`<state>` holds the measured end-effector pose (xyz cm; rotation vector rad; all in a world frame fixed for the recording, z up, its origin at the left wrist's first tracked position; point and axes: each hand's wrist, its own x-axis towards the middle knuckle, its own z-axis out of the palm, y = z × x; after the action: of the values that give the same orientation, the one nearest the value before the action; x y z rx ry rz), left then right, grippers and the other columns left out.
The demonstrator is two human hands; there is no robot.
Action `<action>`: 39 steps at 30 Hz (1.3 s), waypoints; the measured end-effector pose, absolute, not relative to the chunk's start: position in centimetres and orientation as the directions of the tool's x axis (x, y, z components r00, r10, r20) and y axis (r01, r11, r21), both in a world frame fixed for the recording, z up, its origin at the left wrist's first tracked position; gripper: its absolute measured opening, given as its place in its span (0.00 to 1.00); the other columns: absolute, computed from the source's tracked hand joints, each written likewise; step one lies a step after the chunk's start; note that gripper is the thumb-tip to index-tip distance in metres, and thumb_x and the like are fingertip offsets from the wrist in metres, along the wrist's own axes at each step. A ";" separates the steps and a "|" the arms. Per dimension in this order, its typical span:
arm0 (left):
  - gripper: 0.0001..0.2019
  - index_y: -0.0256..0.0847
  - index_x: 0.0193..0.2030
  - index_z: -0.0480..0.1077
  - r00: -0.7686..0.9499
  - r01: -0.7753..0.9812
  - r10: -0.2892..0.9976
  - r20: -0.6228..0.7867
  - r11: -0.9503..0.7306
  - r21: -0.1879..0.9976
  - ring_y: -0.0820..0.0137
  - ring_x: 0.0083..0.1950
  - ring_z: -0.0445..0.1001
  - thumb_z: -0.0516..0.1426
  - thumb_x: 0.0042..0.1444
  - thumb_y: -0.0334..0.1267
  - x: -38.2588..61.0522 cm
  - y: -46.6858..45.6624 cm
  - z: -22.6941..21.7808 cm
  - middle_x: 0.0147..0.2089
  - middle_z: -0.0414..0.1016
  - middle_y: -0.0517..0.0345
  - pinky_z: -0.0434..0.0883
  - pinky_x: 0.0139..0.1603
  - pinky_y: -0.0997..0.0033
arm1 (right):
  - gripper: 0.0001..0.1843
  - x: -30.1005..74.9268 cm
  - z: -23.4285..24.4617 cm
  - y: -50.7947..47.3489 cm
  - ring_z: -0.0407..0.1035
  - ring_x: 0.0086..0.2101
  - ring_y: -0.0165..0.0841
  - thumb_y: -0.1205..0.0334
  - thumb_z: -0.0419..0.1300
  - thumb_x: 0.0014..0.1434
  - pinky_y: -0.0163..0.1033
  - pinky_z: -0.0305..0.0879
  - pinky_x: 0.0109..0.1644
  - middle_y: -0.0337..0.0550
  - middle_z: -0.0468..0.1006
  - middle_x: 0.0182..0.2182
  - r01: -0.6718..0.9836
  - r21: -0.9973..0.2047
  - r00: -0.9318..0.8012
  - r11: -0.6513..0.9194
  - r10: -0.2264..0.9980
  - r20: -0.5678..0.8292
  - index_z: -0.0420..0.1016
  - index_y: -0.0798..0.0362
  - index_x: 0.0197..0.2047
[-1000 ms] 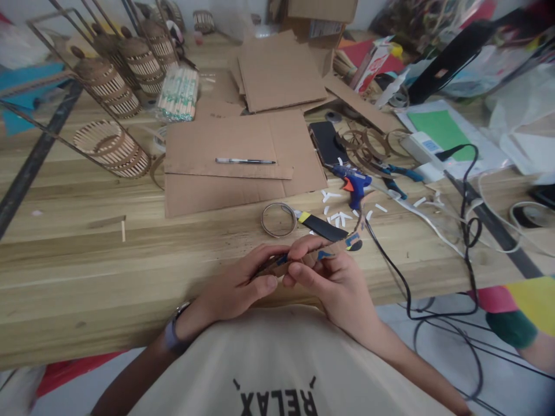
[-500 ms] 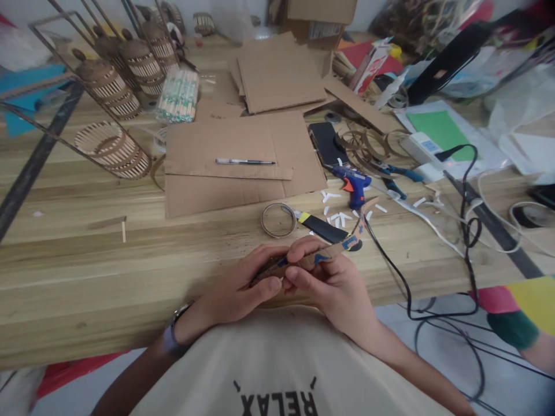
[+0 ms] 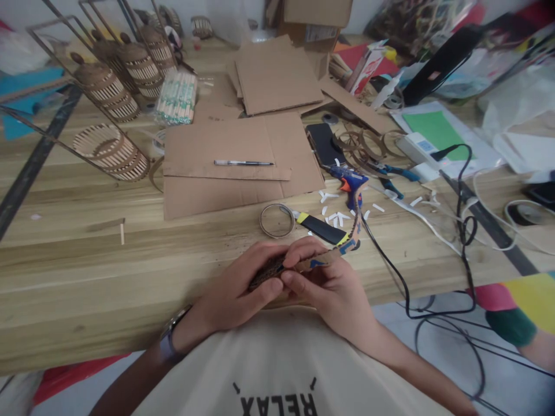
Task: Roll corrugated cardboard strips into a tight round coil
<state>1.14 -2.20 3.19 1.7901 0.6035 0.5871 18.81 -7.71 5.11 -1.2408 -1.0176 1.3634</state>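
Observation:
Both hands meet at the near edge of the wooden table [image 3: 87,254]. My left hand [image 3: 240,292] pinches the left end of a narrow brown cardboard strip [image 3: 303,264] with blue marks. My right hand [image 3: 327,283] is closed on the same strip from the right, thumb underneath. The strip's free end curves up and right toward a blue glue gun [image 3: 352,184]. Just beyond my fingers lie a thin cardboard ring [image 3: 277,220] and a black and yellow utility knife [image 3: 323,229].
Flat cardboard sheets [image 3: 243,162] with a pen [image 3: 243,163] fill the table's middle. Slatted wooden lanterns [image 3: 110,151] on a metal rack stand at the left. A phone [image 3: 326,143], cardboard rings, pliers, a power strip [image 3: 422,149] and black cables [image 3: 463,219] crowd the right.
The strip's free end has swung upward and its rolled left end sits more fully inside my left fingers. Both hands stay in the same place.

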 end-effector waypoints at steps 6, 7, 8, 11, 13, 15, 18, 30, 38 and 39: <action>0.29 0.47 0.71 0.52 0.707 0.223 0.677 0.203 -0.486 0.845 0.54 0.64 0.70 0.54 0.64 0.37 0.6 -2.7 3.4 0.65 0.69 0.43 0.69 0.62 0.50 | 0.22 19.0 4.9 -7.8 0.69 0.25 0.26 0.53 0.77 0.47 0.30 0.65 0.26 0.34 0.73 0.30 -0.131 -0.964 0.061 -0.230 0.969 -0.240 0.71 0.50 0.38; 0.30 0.46 0.71 0.52 0.707 0.231 0.668 0.234 -0.531 0.815 0.54 0.63 0.70 0.55 0.63 0.36 0.6 -2.7 3.5 0.64 0.69 0.42 0.69 0.62 0.50 | 0.26 19.0 4.7 -7.8 0.66 0.23 0.24 0.52 0.78 0.44 0.29 0.62 0.24 0.31 0.71 0.26 -0.162 -0.945 0.053 -0.282 0.954 -0.294 0.70 0.49 0.38; 0.31 0.45 0.71 0.52 0.705 0.239 0.657 0.265 -0.573 0.784 0.53 0.62 0.71 0.55 0.62 0.35 0.6 -2.7 3.6 0.63 0.70 0.42 0.70 0.61 0.50 | 0.29 19.0 4.6 -7.8 0.63 0.21 0.24 0.52 0.80 0.41 0.29 0.59 0.22 0.28 0.69 0.23 -0.194 -0.927 0.046 -0.320 0.941 -0.334 0.68 0.49 0.39; 0.35 0.43 0.71 0.51 0.701 0.260 0.623 0.347 -0.676 0.690 0.53 0.58 0.72 0.55 0.57 0.33 0.6 -2.5 3.9 0.60 0.71 0.42 0.71 0.58 0.50 | 0.33 19.1 4.2 -7.9 0.59 0.18 0.22 0.50 0.81 0.36 0.28 0.54 0.19 0.25 0.67 0.21 -0.282 -0.891 -0.005 -0.355 0.929 -0.369 0.66 0.48 0.37; 0.36 0.42 0.72 0.50 0.700 0.261 0.591 0.401 -0.734 0.626 0.53 0.56 0.73 0.55 0.56 0.32 0.7 -2.4 3.9 0.59 0.71 0.42 0.72 0.56 0.49 | 0.30 19.2 4.1 -7.9 0.57 0.16 0.21 0.46 0.80 0.39 0.28 0.52 0.16 0.26 0.67 0.20 -0.300 -0.872 -0.081 -0.386 0.921 -0.380 0.68 0.50 0.34; 0.37 0.40 0.72 0.50 0.703 0.255 0.550 0.452 -0.787 0.561 0.53 0.54 0.73 0.56 0.55 0.33 0.6 -2.3 3.8 0.57 0.72 0.41 0.73 0.54 0.48 | 0.28 19.4 4.2 -7.9 0.56 0.14 0.20 0.41 0.76 0.43 0.28 0.50 0.15 0.28 0.68 0.18 -0.276 -0.860 -0.126 -0.429 0.903 -0.410 0.69 0.52 0.29; 0.38 0.37 0.71 0.51 0.720 0.260 0.491 0.490 -0.846 0.465 0.51 0.53 0.72 0.57 0.54 0.34 0.4 -2.1 3.7 0.57 0.73 0.40 0.73 0.54 0.46 | 0.29 19.6 4.5 -7.8 0.61 0.13 0.22 0.37 0.73 0.46 0.28 0.52 0.15 0.32 0.70 0.17 -0.232 -0.851 -0.143 -0.471 0.882 -0.449 0.70 0.54 0.23; 0.25 0.33 0.62 0.62 0.879 0.231 0.259 0.401 -0.966 0.117 0.51 0.50 0.73 0.55 0.58 0.38 0.1 -0.8 4.9 0.52 0.79 0.41 0.77 0.42 0.54 | 0.22 20.4 4.5 -7.1 0.63 0.14 0.23 0.45 0.72 0.50 0.28 0.56 0.18 0.31 0.69 0.13 -0.165 -0.813 -0.258 -0.558 0.820 -0.510 0.71 0.54 0.23; 0.37 0.40 0.72 0.52 0.788 0.189 0.313 0.530 -0.942 0.276 0.51 0.65 0.70 0.63 0.61 0.44 -0.2 0.4 4.1 0.65 0.71 0.37 0.73 0.60 0.50 | 0.24 20.2 3.9 -7.1 0.64 0.14 0.23 0.43 0.73 0.49 0.29 0.59 0.17 0.31 0.72 0.16 -0.281 -0.849 -0.141 -0.448 0.894 -0.426 0.69 0.53 0.24; 0.42 0.43 0.74 0.47 0.737 0.222 0.397 0.546 -0.906 0.360 0.50 0.67 0.68 0.64 0.60 0.48 -0.1 0.3 3.8 0.67 0.68 0.37 0.72 0.63 0.47 | 0.25 20.1 3.9 -7.0 0.64 0.14 0.23 0.42 0.73 0.48 0.28 0.58 0.17 0.31 0.72 0.17 -0.303 -0.851 -0.108 -0.429 0.903 -0.416 0.69 0.53 0.23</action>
<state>-0.13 0.26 3.75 2.6689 0.4856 0.9298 20.14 -7.05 3.89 -1.2408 -0.7434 1.6903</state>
